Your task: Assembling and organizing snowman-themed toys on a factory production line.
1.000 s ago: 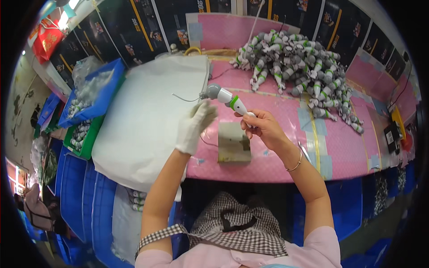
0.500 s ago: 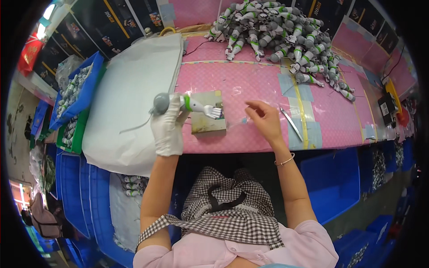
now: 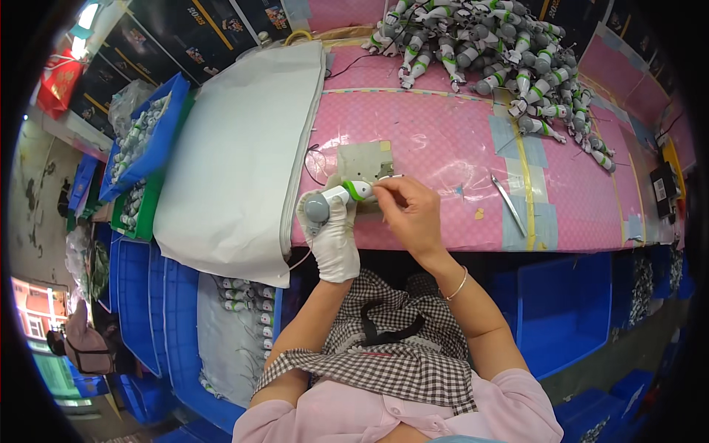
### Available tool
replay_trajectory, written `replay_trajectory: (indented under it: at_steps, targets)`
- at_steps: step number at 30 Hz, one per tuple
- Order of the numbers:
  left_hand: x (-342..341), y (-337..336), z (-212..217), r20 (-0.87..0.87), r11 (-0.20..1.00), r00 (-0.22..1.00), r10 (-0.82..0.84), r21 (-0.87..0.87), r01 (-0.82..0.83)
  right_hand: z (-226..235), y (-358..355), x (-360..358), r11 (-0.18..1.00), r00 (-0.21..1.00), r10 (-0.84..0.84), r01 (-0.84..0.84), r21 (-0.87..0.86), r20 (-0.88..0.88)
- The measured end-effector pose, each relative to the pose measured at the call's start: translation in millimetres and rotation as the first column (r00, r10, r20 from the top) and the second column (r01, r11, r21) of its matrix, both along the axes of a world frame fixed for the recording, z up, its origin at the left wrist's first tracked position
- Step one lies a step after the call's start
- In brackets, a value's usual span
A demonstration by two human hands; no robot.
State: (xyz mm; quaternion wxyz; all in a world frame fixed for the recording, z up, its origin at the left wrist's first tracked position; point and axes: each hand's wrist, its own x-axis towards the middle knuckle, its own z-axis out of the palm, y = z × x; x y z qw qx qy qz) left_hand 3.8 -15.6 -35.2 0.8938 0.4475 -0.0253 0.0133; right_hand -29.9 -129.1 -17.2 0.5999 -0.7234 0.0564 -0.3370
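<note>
My left hand [image 3: 332,232], in a white glove, grips a small grey and white device with a green ring [image 3: 334,199] by its round grey end. My bare right hand [image 3: 408,210] pinches at the white tip of the same device, fingers closed on a thin wire or small part there. Both hands hover at the near edge of the pink table [image 3: 443,140], just below a grey-green square pad [image 3: 363,164]. A thin wire trails from the device toward the white sheet.
A large heap of the same grey, white and green devices [image 3: 502,52] lies at the far right of the table. Metal tweezers [image 3: 509,204] rest on taped strips to the right. A big white sheet [image 3: 236,148] covers the left. Blue bins [image 3: 140,148] with parts stand farther left.
The device has passed from lying flat on the pad in my left hand to being held nearer me, and my right hand has come left from the table onto its tip.
</note>
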Motion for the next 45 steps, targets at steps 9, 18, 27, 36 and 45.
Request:
replay_trajectory:
  at_steps: [9,18,27,36,45]
  targets:
    - [-2.0,8.9,-9.5,0.159,0.993,0.985,-0.067,0.108,0.05,5.9,14.0,-5.0,0.989,0.998,0.054,-0.051,-0.136,0.014]
    - [-1.0,6.2,-10.9,0.135,0.996,0.99,-0.036,0.082,0.025,2.5,16.9,-0.5,0.991,0.999,0.021,-0.016,-0.132,0.032]
    - [-0.6,-3.5,-1.7,-0.029,0.986,0.994,0.104,0.134,-0.099,-8.0,28.1,0.7,0.979,0.989,-0.105,0.121,-0.166,0.101]
    - [0.4,-4.7,-1.3,-0.084,0.99,0.99,0.115,0.098,-0.106,-5.1,29.7,1.2,0.994,0.999,-0.045,0.048,-0.103,0.025]
    - [-5.2,-9.1,3.8,0.025,0.96,0.981,0.193,0.2,-0.194,-7.1,24.3,4.0,0.988,0.996,-0.079,0.085,-0.131,0.048]
